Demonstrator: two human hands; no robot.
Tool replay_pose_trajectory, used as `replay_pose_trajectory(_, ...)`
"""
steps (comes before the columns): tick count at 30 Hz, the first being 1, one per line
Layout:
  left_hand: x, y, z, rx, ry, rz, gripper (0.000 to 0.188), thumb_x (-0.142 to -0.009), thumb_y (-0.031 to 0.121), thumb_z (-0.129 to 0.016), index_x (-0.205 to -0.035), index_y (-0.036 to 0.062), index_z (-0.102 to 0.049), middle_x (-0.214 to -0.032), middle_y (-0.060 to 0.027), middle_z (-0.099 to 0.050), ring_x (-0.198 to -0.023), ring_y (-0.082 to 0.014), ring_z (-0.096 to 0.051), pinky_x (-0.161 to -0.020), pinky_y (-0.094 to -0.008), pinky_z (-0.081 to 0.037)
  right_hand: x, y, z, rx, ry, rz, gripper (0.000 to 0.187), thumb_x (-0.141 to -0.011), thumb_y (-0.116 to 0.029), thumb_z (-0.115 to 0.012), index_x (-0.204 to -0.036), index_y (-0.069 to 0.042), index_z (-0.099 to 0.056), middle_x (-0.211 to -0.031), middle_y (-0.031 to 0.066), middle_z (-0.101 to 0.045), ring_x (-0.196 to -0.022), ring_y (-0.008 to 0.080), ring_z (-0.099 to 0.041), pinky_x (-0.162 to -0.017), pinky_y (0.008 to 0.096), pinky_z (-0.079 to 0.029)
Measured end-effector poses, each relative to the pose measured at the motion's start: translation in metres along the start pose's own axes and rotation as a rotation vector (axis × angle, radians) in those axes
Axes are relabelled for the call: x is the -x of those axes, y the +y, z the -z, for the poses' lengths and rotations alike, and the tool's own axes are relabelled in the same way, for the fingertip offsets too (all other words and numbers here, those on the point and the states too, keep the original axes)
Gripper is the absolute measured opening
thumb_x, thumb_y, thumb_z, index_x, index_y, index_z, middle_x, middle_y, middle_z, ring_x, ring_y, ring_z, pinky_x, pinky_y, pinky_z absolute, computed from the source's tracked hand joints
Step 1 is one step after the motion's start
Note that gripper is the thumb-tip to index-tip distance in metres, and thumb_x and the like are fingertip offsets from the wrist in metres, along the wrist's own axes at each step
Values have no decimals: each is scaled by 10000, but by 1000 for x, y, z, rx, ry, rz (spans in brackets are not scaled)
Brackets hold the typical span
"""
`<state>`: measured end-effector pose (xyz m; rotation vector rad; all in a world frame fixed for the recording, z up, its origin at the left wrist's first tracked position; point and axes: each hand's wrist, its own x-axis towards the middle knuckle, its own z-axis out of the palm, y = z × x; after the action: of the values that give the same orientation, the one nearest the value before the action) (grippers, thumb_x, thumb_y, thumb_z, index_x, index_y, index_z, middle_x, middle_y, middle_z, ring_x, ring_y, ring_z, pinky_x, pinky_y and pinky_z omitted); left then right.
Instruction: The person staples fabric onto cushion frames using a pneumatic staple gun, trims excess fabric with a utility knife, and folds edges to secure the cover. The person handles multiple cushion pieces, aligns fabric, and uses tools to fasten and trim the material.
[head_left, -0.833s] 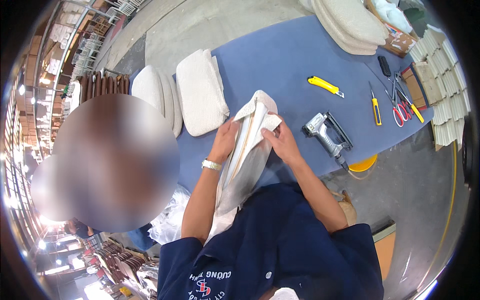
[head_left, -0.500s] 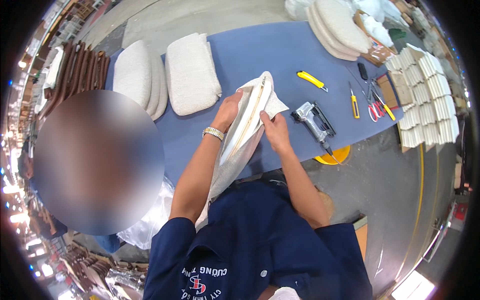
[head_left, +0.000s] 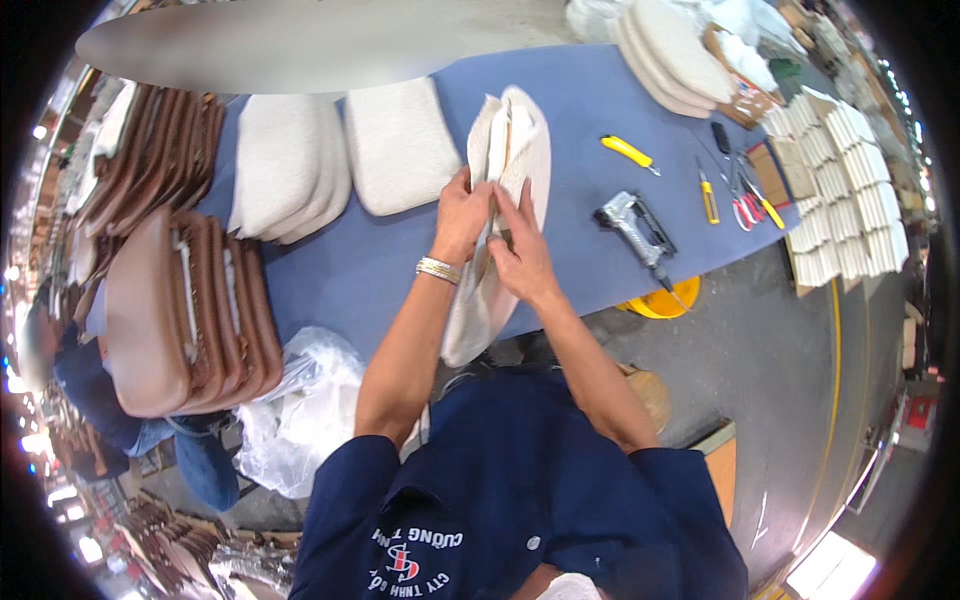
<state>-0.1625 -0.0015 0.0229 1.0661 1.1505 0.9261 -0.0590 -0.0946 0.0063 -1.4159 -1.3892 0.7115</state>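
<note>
A seat cushion (head_left: 532, 140) in a cream fabric cover stands on edge in front of me, its open underside showing a white inner layer between loose fabric edges. My left hand (head_left: 462, 218) is closed on the fabric at the cushion's left side. Close against it, my right hand (head_left: 524, 250) grips the cover at the opening, index finger stretched along the fabric and thumb toward the left hand. What lies under the fingertips is partly hidden. To the left on the blue table (head_left: 560, 80) lie another cream cushion (head_left: 402, 150) and a cream stack (head_left: 285, 165).
Right of my hands lie a staple gun (head_left: 637, 235), a yellow utility knife (head_left: 628, 152), a yellow-handled screwdriver (head_left: 708, 195) and scissors (head_left: 743, 208). Brown cushions (head_left: 150, 320) stand at the left beside clear plastic (head_left: 305, 400). White stacked pieces (head_left: 840, 190) stand far right.
The cushion has turned more upright and moved slightly away from me. Its light wooden edge, bare before, is now mostly covered by fabric. My right hand has come in beside the left.
</note>
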Motion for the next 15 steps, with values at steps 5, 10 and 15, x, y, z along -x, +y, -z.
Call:
replay_pose_trajectory(5, 82, 22, 22, 767, 297, -134, 515, -939, 125, -563, -1414, -72, -537, -1346, -184, -633, -1166, -281, -644, -1007, -424, -533, -22, -69, -1, 174, -154, 433, 851, -728, 54, -537, -1531, -226, -543, -1661, 204, -397, -1513, 460, -378, -1240, 484, -370)
replay_pose_trajectory(10, 175, -35, 27, 982, 136, -156, 505, -979, 78, -606, -1466, 14, -488, -1394, -144, -628, -1305, -302, -607, -1087, -478, -520, -21, -94, 51, 307, -527, 675, 836, -696, 116, -541, -1477, -180, -588, -1523, 103, -589, -1433, 373, -516, -1192, 457, -435)
replay_pose_trajectory(15, 161, -90, -34, 1008, -56, 62, 570, -1032, 100, -632, -1558, 49, -416, -1498, -105, -582, -1353, -262, -587, -1123, -450, -496, -56, -17, 72, 551, -713, 733, 628, -777, 64, -623, -1361, -160, -682, -1317, 112, -717, -1225, 345, -662, -1041, 462, -524)
